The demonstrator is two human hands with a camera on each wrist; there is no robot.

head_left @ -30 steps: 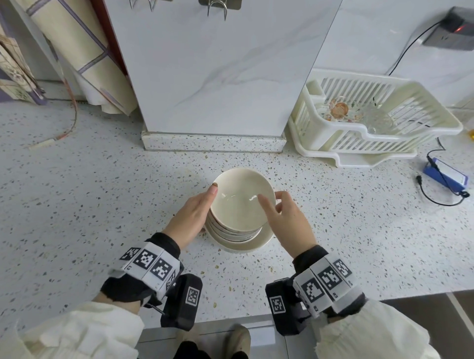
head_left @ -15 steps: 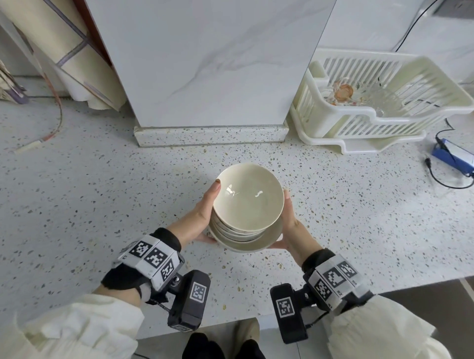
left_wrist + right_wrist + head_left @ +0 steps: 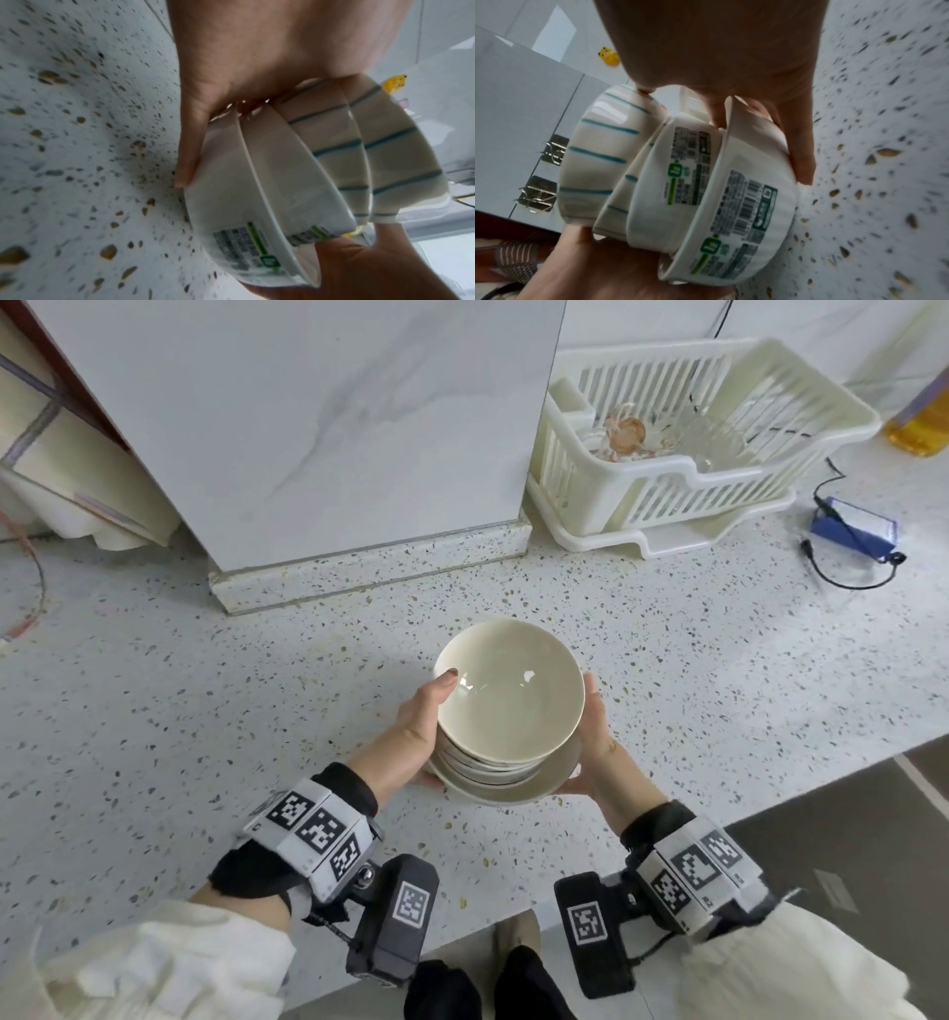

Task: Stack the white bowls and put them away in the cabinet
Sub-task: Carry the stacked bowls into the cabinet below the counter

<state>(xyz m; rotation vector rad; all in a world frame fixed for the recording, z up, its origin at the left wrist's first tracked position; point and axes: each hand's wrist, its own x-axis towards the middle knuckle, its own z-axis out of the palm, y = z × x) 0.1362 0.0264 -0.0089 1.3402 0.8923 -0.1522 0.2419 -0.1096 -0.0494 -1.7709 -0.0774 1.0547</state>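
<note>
Bowls [image 3: 506,711], four nested in one stack, sit between both hands above the near edge of the speckled worktop [image 3: 205,711], close to its near right corner. The left hand [image 3: 416,729] has its fingers curled under the bottom bowl, thumb pressed on the top rim; the right hand [image 3: 590,742] cups the opposite side the same way, fingers beneath. From the wrist views, the two lower bowls carry printed labels and the two upper ones have teal stripes. Farther back, a marble-patterned panel [image 3: 308,428] rises from the worktop. At the far right corner stands a white dish rack [image 3: 693,469], with a blue device [image 3: 855,531] and its black cable beside it.
</note>
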